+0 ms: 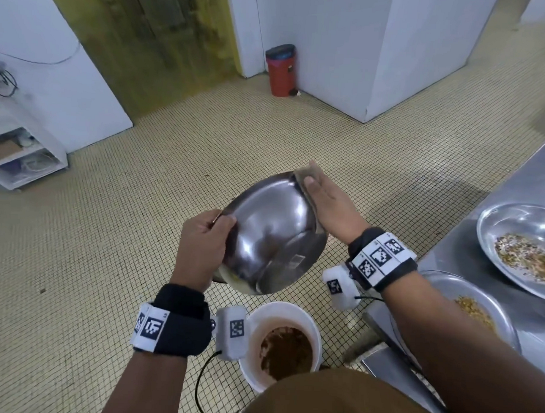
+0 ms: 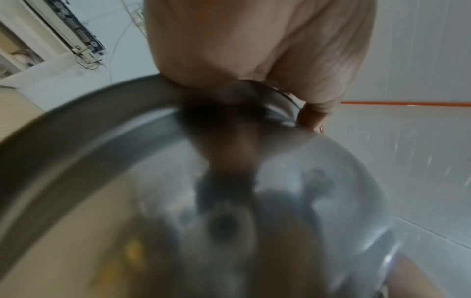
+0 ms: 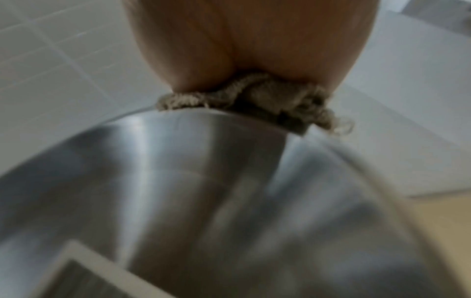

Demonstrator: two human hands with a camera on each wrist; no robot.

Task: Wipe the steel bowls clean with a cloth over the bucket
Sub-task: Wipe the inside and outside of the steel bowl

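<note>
I hold a steel bowl (image 1: 273, 234) tilted in the air, its shiny outside facing me, above a white bucket (image 1: 250, 369) with brown waste in it. My left hand (image 1: 208, 235) grips the bowl's near-left rim, thumb on the outside. My right hand (image 1: 327, 199) holds a beige cloth (image 1: 308, 173) folded over the far-right rim, thumb outside and fingers hidden behind the bowl. The left wrist view shows the left hand (image 2: 254, 50) on the blurred bowl (image 2: 102, 161). In the right wrist view the cloth (image 3: 254, 96) sits bunched under the right hand (image 3: 242, 40), against the bowl (image 3: 178, 161).
A steel counter (image 1: 538, 172) runs along the right with two more steel bowls holding food scraps (image 1: 517, 224) (image 1: 441, 283). A red pedal bin (image 1: 280, 70) stands by the far wall. A white shelf unit (image 1: 26, 154) is at the left. Tiled floor lies ahead.
</note>
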